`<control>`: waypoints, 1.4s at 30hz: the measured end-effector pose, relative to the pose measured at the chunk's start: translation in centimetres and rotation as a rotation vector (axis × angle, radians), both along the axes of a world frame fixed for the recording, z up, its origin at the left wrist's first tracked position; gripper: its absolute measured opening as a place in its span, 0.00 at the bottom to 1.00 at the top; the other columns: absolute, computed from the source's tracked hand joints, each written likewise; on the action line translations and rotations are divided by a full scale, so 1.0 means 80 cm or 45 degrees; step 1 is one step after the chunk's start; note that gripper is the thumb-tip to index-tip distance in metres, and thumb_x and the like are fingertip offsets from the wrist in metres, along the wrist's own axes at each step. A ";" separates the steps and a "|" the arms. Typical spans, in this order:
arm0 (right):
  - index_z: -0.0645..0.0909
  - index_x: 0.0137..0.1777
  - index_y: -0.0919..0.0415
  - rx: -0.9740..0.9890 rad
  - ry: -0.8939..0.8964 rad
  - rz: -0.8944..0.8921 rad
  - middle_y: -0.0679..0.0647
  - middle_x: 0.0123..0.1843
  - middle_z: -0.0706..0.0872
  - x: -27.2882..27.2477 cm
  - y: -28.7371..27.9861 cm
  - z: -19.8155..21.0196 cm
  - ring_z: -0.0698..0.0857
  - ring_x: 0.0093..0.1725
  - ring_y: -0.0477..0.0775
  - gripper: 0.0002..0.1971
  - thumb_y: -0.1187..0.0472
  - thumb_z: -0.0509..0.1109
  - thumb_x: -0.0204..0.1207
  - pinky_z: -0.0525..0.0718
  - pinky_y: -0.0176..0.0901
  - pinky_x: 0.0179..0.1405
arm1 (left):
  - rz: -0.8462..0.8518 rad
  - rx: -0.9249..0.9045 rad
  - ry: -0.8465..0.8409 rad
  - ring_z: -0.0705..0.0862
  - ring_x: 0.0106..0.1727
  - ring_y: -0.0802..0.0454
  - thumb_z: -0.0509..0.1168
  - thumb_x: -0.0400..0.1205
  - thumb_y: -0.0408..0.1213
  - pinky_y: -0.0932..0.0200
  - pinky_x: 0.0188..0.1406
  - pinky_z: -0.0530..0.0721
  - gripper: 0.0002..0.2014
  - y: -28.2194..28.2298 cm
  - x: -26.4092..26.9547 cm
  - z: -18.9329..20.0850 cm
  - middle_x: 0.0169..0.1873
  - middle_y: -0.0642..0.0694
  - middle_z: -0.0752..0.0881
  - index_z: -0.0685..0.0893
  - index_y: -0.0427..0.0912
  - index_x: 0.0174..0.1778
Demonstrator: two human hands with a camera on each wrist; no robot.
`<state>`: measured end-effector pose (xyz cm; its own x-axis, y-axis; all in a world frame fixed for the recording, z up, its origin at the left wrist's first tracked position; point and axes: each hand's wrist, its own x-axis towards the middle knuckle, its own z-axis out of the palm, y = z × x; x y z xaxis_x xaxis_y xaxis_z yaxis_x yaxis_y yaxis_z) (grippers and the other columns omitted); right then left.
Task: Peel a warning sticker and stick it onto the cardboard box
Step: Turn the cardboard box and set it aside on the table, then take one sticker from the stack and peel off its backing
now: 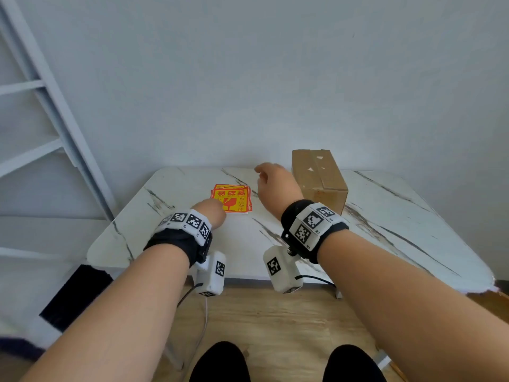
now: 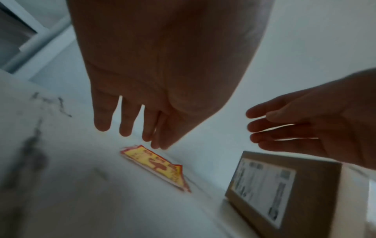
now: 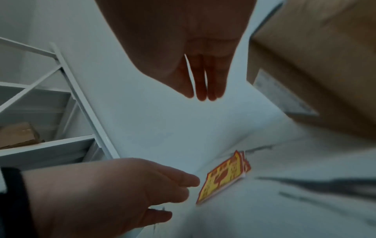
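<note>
A small stack of red-and-yellow warning stickers lies flat on the white marbled table. My left hand hovers at the stack's near left corner, fingers straight and holding nothing. My right hand hangs above the table between the stickers and the brown cardboard box, fingers straight and empty. The box stands at the back right, taped along its top, with a white label on its left side.
A white metal shelf frame stands left of the table, and another cardboard box sits on one of its shelves. The wall rises right behind the table. Wooden floor shows below the near table edge.
</note>
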<state>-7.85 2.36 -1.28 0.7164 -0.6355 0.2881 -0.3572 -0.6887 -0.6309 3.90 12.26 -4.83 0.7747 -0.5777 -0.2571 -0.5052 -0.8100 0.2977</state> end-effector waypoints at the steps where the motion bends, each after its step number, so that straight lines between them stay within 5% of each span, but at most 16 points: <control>1: 0.77 0.71 0.62 0.068 0.139 0.020 0.60 0.70 0.80 0.010 0.004 -0.008 0.81 0.66 0.60 0.20 0.68 0.57 0.80 0.79 0.49 0.64 | -0.025 0.054 -0.006 0.70 0.79 0.39 0.49 0.87 0.29 0.53 0.78 0.68 0.23 0.004 0.004 -0.007 0.80 0.36 0.68 0.66 0.32 0.80; 6: 0.76 0.69 0.68 0.089 0.613 0.064 0.66 0.66 0.83 0.033 0.015 -0.039 0.82 0.66 0.67 0.18 0.66 0.58 0.81 0.80 0.49 0.58 | -0.194 0.134 -0.107 0.72 0.75 0.39 0.49 0.86 0.28 0.44 0.75 0.71 0.22 0.017 0.006 -0.038 0.76 0.37 0.71 0.66 0.34 0.77; 12: 0.80 0.64 0.68 0.102 0.725 0.048 0.64 0.64 0.84 0.041 0.012 -0.055 0.84 0.63 0.64 0.17 0.70 0.53 0.82 0.81 0.49 0.60 | -0.311 0.089 -0.185 0.79 0.70 0.38 0.51 0.84 0.27 0.47 0.71 0.77 0.22 0.017 0.013 -0.039 0.70 0.36 0.79 0.77 0.38 0.73; 17: 0.81 0.50 0.65 0.021 0.794 -0.032 0.61 0.52 0.86 0.052 0.004 -0.066 0.84 0.49 0.61 0.12 0.65 0.56 0.79 0.81 0.47 0.46 | -0.376 0.102 -0.252 0.66 0.80 0.40 0.51 0.83 0.29 0.41 0.77 0.69 0.26 0.017 0.030 -0.035 0.82 0.43 0.65 0.69 0.43 0.80; 21: 0.81 0.58 0.65 -0.018 0.837 -0.152 0.62 0.62 0.80 0.060 0.002 -0.080 0.79 0.63 0.64 0.15 0.59 0.59 0.77 0.81 0.54 0.60 | -0.434 0.163 -0.150 0.74 0.75 0.40 0.50 0.86 0.32 0.44 0.76 0.72 0.22 0.014 0.026 -0.039 0.76 0.42 0.75 0.76 0.42 0.75; 24: 0.80 0.59 0.65 -0.011 0.832 -0.182 0.63 0.64 0.79 0.064 0.000 -0.084 0.77 0.65 0.65 0.16 0.58 0.61 0.76 0.80 0.55 0.62 | -0.379 0.090 -0.074 0.81 0.69 0.39 0.53 0.85 0.35 0.48 0.71 0.78 0.20 0.015 0.022 -0.032 0.70 0.40 0.81 0.82 0.43 0.71; 26: 0.80 0.50 0.63 0.013 0.821 -0.190 0.63 0.61 0.81 0.063 0.001 -0.082 0.79 0.63 0.64 0.10 0.57 0.63 0.76 0.80 0.53 0.57 | -0.345 0.059 -0.046 0.82 0.67 0.41 0.56 0.85 0.36 0.50 0.69 0.79 0.18 0.014 0.019 -0.027 0.68 0.41 0.83 0.84 0.41 0.67; 29: 0.74 0.36 0.61 0.133 0.713 -0.214 0.62 0.49 0.83 0.061 0.001 -0.081 0.82 0.48 0.63 0.06 0.59 0.64 0.73 0.82 0.49 0.45 | -0.311 0.006 0.053 0.79 0.71 0.41 0.62 0.84 0.38 0.49 0.74 0.75 0.18 0.015 0.012 -0.020 0.72 0.41 0.80 0.84 0.38 0.69; 33: 0.75 0.60 0.62 0.288 0.484 -0.220 0.58 0.45 0.83 0.045 0.006 -0.077 0.85 0.45 0.62 0.14 0.67 0.61 0.74 0.83 0.49 0.41 | -0.301 -0.233 0.134 0.81 0.68 0.42 0.65 0.82 0.33 0.53 0.72 0.76 0.14 0.024 0.006 -0.020 0.67 0.42 0.85 0.90 0.39 0.61; 36: 0.73 0.56 0.57 0.301 0.361 -0.170 0.57 0.45 0.83 0.031 0.010 -0.073 0.85 0.47 0.63 0.12 0.68 0.61 0.73 0.84 0.52 0.44 | -0.204 -0.412 0.032 0.82 0.67 0.45 0.63 0.81 0.28 0.51 0.71 0.78 0.15 0.035 0.003 -0.022 0.66 0.45 0.86 0.89 0.44 0.59; 42: 0.77 0.57 0.57 0.307 0.170 -0.091 0.55 0.49 0.83 0.007 0.010 -0.061 0.84 0.41 0.55 0.15 0.72 0.58 0.76 0.84 0.47 0.37 | -0.014 -0.412 0.027 0.78 0.74 0.44 0.62 0.82 0.34 0.51 0.73 0.75 0.23 0.045 0.000 -0.011 0.75 0.43 0.78 0.77 0.42 0.75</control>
<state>-7.32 3.13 -6.12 0.6886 -0.7246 0.0286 -0.4904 -0.4944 -0.7177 3.92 15.90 -5.73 0.7644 -0.6404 -0.0748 -0.5042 -0.6659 0.5498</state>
